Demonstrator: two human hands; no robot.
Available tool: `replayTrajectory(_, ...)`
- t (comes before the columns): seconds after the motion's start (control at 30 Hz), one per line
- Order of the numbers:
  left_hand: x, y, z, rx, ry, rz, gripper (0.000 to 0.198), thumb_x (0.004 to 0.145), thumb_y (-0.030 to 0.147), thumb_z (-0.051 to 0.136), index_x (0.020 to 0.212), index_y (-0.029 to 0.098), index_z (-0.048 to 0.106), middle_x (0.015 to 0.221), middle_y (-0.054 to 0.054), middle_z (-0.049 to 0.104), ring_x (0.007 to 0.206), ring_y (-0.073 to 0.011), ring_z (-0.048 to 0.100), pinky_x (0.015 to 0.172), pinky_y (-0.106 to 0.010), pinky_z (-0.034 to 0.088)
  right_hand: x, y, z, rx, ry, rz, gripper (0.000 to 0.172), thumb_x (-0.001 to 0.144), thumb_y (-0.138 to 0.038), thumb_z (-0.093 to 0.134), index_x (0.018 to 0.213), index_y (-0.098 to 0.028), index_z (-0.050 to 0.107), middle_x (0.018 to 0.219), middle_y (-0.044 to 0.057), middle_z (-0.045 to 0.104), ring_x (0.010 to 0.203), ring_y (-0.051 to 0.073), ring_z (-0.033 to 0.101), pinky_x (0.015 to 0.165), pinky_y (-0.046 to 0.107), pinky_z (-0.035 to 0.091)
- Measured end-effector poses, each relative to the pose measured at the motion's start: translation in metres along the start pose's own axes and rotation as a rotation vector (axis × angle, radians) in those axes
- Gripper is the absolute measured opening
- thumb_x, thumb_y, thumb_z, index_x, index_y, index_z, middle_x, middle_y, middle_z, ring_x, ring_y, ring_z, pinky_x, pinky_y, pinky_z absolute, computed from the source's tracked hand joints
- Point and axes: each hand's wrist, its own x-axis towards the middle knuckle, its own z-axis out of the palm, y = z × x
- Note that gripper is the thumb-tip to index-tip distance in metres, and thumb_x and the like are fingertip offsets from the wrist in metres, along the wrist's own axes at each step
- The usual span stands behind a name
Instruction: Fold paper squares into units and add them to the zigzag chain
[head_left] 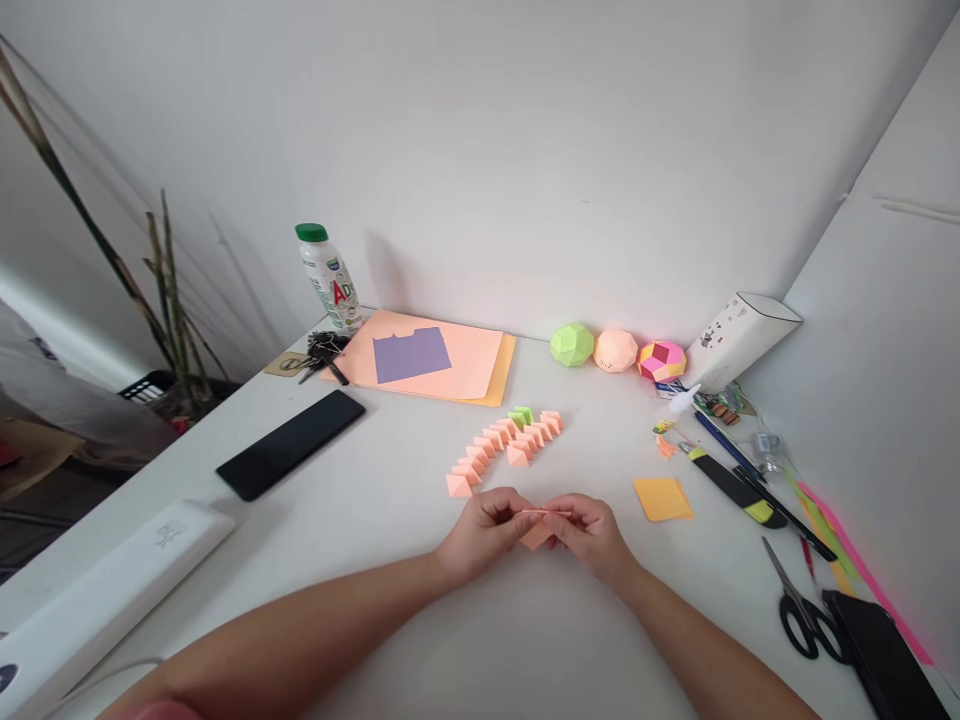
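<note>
Both hands meet low on the white surface point(390, 500), pinching one small peach paper piece point(541, 530) between them: the left hand point(486, 530) grips its left edge, the right hand point(592, 532) its right. Just beyond lie rows of folded peach units point(502, 445); an orange square note point(663, 498) sits right.

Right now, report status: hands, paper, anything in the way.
Left hand and right hand both pinch the peach paper piece. Folded units lie beyond, untouched. Orange square off right, apart.
</note>
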Motion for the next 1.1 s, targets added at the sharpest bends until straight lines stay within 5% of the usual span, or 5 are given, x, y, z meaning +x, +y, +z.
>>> replayTrajectory(0.13,-0.0003,0.0008,0.0007,0.006,-0.001,-0.01,0.029,0.079,0.042,0.06,0.07,0.015,0.06,0.062,-0.002,0.062,0.055,-0.0113,0.053,0.05,-0.023,0.041,0.0002,-0.0014,-0.0008,0.028,-0.025,0.0,0.019,0.079,-0.036,0.062,0.083,-0.018,0.067,0.069,0.002,0.066,0.057,0.015,0.062,0.054,0.026,0.052)
replayTrajectory(0.37,-0.0047,0.0061,0.0013,0.133,0.022,0.064,0.028,0.086,0.039,0.048,0.075,0.016,0.06,0.077,-0.005,0.065,0.079,-0.0185,0.061,0.073,-0.031,0.048,0.0015,-0.0027,-0.0003,0.03,0.0,-0.012,0.023,0.077,-0.039,0.064,0.082,-0.017,0.067,0.074,0.002,0.066,0.055,0.013,0.06,0.052,0.026,0.05)
replayTrajectory(0.7,-0.0024,0.0015,0.0057,0.107,-0.009,0.015,0.015,0.08,0.027,0.054,0.07,0.017,0.053,0.069,0.0,0.06,0.069,-0.0158,0.062,0.063,-0.027,0.048,-0.0019,-0.0025,0.0026,-0.11,-0.059,-0.008,0.028,0.078,-0.038,0.062,0.099,-0.019,0.063,0.068,0.003,0.07,0.058,0.015,0.063,0.058,0.029,0.052)
replayTrajectory(1.1,-0.0022,0.0041,0.0019,0.142,0.103,0.054,0.015,0.079,0.027,0.052,0.068,0.017,0.048,0.067,0.001,0.055,0.064,-0.0131,0.054,0.061,-0.025,0.044,0.0004,0.0026,-0.0018,-0.031,0.018,0.012,0.028,0.077,-0.04,0.063,0.092,-0.017,0.064,0.053,-0.001,0.062,0.048,0.014,0.059,0.051,0.027,0.048)
